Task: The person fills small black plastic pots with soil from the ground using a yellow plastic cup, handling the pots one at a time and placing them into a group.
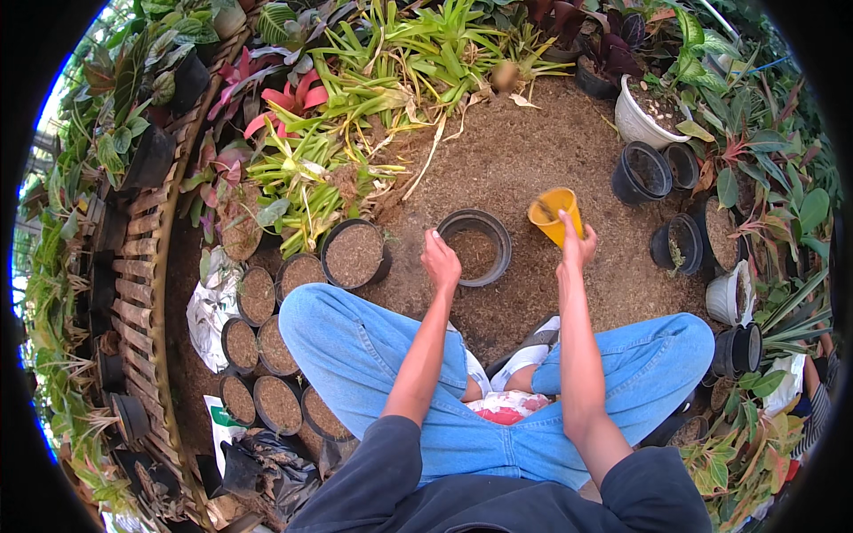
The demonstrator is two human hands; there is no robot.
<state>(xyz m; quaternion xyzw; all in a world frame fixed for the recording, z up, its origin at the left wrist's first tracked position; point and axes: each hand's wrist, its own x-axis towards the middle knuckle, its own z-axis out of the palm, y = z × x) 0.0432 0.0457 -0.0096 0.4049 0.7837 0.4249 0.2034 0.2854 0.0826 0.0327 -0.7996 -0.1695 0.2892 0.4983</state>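
Note:
My right hand (576, 244) grips a yellow plastic cup (556, 216) tilted with its mouth away from me; something dark shows inside it. At the left edge of a black plastic pot (503, 260) is my left hand (440, 260), its fingers curled together; whether it holds anything small cannot be seen. Brown soil (473, 253) lies in the bottom part of that pot, which stands on the ground before my crossed legs. Left of my left hand, another black pot (383, 268) is filled near the rim with soil.
Several soil-filled pots (278, 404) stand by my left knee, near a white plastic bag (212, 306) and a slatted bamboo bench (138, 300). Uprooted green plants (326, 166) lie ahead. Black pots (641, 174) and a white pot (643, 120) stand at right. Another person's arm (812, 376) shows far right.

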